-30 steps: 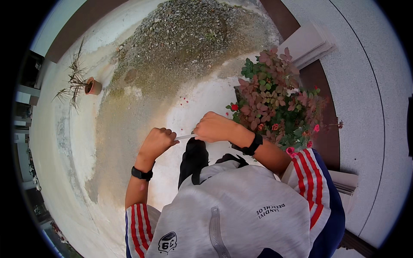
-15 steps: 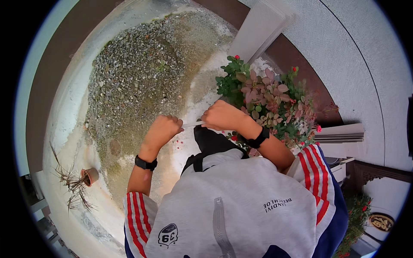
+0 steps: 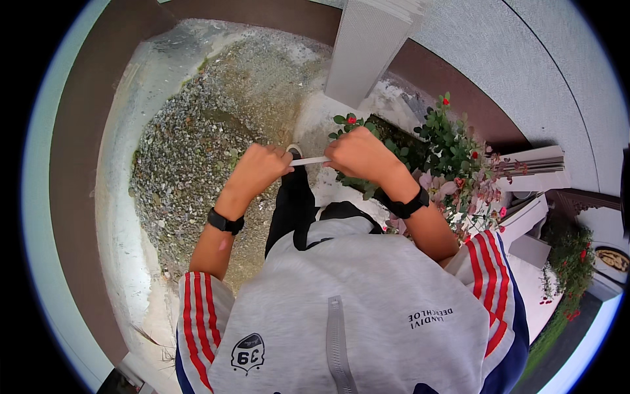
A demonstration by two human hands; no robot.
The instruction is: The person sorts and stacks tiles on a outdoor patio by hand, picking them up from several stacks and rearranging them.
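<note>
Between my two hands a thin, straight white strip (image 3: 310, 161) is held level, its ends hidden in my fingers. My left hand (image 3: 261, 169) is closed on one end, knuckles up, and my right hand (image 3: 361, 155) closes on the other. Too little of the strip shows to tell its kind. Black bands circle both my wrists. Beneath the strip are my black-trousered leg and a light-toed shoe (image 3: 295, 151). Nearest my right hand is a dark rectangular planter (image 3: 401, 134) with a leafy, red-flowered bush (image 3: 453, 154).
A mound of grey gravel (image 3: 190, 151) spreads to the left on pale concrete. Ahead stands a light grey pillar (image 3: 367, 52), next to a brown-based wall (image 3: 453, 85). Stacked pale panels (image 3: 535, 169) lie at the right, with more flowering plants (image 3: 571, 269) beyond.
The view has shifted over the ground, and the potted dry plant has mostly left it. My leg and shoe now show below the strip. Both hands still grip it, higher in the picture.
</note>
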